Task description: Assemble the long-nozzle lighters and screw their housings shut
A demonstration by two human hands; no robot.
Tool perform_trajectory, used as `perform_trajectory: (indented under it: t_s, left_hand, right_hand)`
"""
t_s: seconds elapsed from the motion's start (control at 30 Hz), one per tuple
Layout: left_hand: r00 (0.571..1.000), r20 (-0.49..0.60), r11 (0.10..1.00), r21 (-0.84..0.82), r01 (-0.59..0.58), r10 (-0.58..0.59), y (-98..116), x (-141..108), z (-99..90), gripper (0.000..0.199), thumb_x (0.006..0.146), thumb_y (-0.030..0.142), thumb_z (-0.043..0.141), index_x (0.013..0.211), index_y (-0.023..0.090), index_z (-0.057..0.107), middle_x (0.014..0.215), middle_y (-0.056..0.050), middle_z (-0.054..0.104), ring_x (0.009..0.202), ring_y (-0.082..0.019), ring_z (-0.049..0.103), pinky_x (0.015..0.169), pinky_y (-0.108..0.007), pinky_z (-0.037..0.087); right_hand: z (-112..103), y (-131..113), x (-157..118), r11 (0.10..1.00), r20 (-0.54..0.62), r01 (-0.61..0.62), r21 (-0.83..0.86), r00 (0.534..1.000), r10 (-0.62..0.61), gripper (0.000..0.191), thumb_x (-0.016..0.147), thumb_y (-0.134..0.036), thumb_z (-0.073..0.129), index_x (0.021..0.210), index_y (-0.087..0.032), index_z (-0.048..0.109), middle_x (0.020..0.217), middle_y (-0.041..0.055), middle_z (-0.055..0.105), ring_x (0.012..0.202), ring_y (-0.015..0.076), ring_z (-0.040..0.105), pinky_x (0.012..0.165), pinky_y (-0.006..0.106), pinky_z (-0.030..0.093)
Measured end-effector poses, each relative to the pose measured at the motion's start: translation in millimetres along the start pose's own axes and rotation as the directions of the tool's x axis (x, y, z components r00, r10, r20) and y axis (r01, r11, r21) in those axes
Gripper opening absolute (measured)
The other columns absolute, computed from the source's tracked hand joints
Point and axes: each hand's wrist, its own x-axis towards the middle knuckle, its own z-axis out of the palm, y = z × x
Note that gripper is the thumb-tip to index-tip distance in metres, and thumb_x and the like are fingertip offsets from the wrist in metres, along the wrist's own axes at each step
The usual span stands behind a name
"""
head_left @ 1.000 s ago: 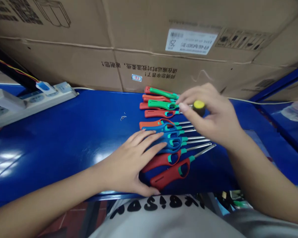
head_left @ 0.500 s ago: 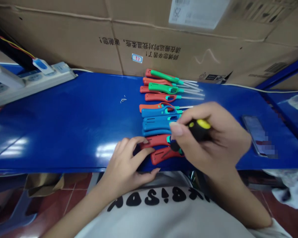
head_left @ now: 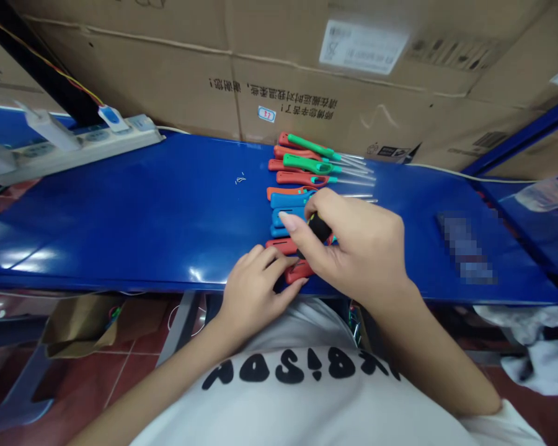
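My right hand (head_left: 358, 238) is wrapped round a black and yellow screwdriver (head_left: 319, 227), which is tilted down toward the nearest red gas lighter (head_left: 299, 271). The contact of its tip is hard to make out. Thumb and fingers of my left hand (head_left: 255, 288) pinch the handle end of that lighter near the table's front edge. Its front part is hidden under my right hand. Beyond it lie another red lighter (head_left: 281, 246), several blue lighters (head_left: 291, 199), an orange one, and more red and green lighters (head_left: 307, 163) with metal tubes pointing right.
Several tiny screws (head_left: 240, 179) lie on the blue table (head_left: 144, 210) left of the lighters. A power strip (head_left: 93, 145) with plugs is at the back left. A large cardboard box (head_left: 167, 80) walls off the back. A blurred phone (head_left: 467, 248) lies to the right.
My right hand and the screwdriver have moved left, over the nearest red lighter. My left thumb has closed against that lighter's end. The camera view has shifted slightly.
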Motion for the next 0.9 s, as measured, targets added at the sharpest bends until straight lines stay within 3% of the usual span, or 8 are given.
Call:
perform_trajectory:
  t_s: [0.1,0.17,0.33,0.4,0.47,0.63,0.77,0.9]
  left_hand:
    - [1.000,-0.022,1.000,0.001,-0.013,0.013,-1,-1,1.4,0.020,0.095,0.037,0.064,0.105,0.021,0.070,0.099,-0.007,0.070,0.089,-0.027,0.060,0.074,-0.038,0.047]
    - [0.999,-0.033,1.000,0.014,-0.028,0.029,-1,-1,1.6,0.020,0.096,0.037,0.063,0.102,0.020,0.070,0.096,-0.007,0.070,0.086,-0.026,0.059,0.071,-0.037,0.046]
    - [0.998,-0.049,0.999,0.031,-0.042,0.044,0,0,0.5,0.018,0.097,0.033,0.058,0.090,0.019,0.067,0.086,-0.006,0.066,0.078,-0.024,0.056,0.063,-0.036,0.041]
    - [0.999,-0.039,0.999,0.040,-0.037,0.038,0,0,0.7,0.016,0.096,0.030,0.057,0.092,0.019,0.067,0.088,-0.006,0.066,0.078,-0.024,0.056,0.063,-0.036,0.041]
    - [0.997,-0.057,0.998,0.054,-0.044,0.047,0,0,1.1,0.016,0.096,0.031,0.058,0.094,0.018,0.067,0.090,-0.007,0.067,0.079,-0.024,0.057,0.064,-0.036,0.042]
    - [0.993,-0.084,0.993,0.094,-0.071,0.079,0,-1,2.2,0.022,0.097,0.036,0.057,0.089,0.018,0.066,0.086,-0.008,0.067,0.076,-0.024,0.059,0.063,-0.036,0.043]
    - [0.992,-0.098,0.993,0.103,-0.063,0.073,0,-1,3.6,0.019,0.096,0.036,0.060,0.093,0.019,0.068,0.087,-0.007,0.068,0.078,-0.024,0.061,0.064,-0.036,0.043]
    - [0.993,-0.097,0.995,0.083,-0.059,0.067,1,-1,2.9,0.017,0.095,0.035,0.062,0.094,0.020,0.068,0.088,-0.006,0.069,0.080,-0.024,0.063,0.067,-0.035,0.044]
  right_hand:
    - [-7,3,6,0.993,0.061,0.074,-0.090,0.996,-0.068,0.039,0.098,-0.048,0.058,0.074,-0.018,0.059,0.056,-0.0028,0.058,0.052,0.0108,0.053,0.054,0.027,0.032]
    - [-13,6,10,0.985,0.135,0.168,-0.035,0.977,-0.162,0.036,0.101,-0.040,0.053,0.074,-0.018,0.059,0.057,-0.0026,0.060,0.052,0.0109,0.053,0.054,0.027,0.034]
    - [-28,16,17,0.899,0.313,0.401,0.177,0.843,-0.438,0.031,0.096,-0.020,0.041,0.111,-0.007,0.064,0.096,0.0096,0.074,0.082,0.0183,0.068,0.068,0.030,0.046]
    - [-31,18,18,0.897,0.294,0.416,0.151,0.847,-0.443,0.032,0.096,-0.027,0.043,0.110,-0.007,0.065,0.088,0.0075,0.074,0.076,0.0189,0.067,0.062,0.030,0.044]
    - [-33,18,18,0.904,0.286,0.416,0.097,0.858,-0.426,0.028,0.098,-0.030,0.045,0.092,-0.013,0.066,0.070,0.0019,0.069,0.063,0.0169,0.063,0.055,0.030,0.038]
    - [-34,18,22,0.891,0.376,0.422,0.169,0.808,-0.454,0.033,0.099,-0.024,0.036,0.106,-0.011,0.064,0.092,0.0094,0.074,0.080,0.0189,0.066,0.061,0.030,0.041]
    - [-33,18,25,0.896,0.409,0.429,0.115,0.801,-0.436,0.037,0.103,-0.032,0.036,0.089,-0.015,0.065,0.067,0.0030,0.066,0.061,0.0173,0.058,0.053,0.031,0.032]
    - [-35,17,31,0.918,0.477,0.371,0.136,0.788,-0.389,0.036,0.102,-0.027,0.036,0.121,-0.009,0.060,0.098,0.0121,0.072,0.081,0.0202,0.064,0.062,0.030,0.039]
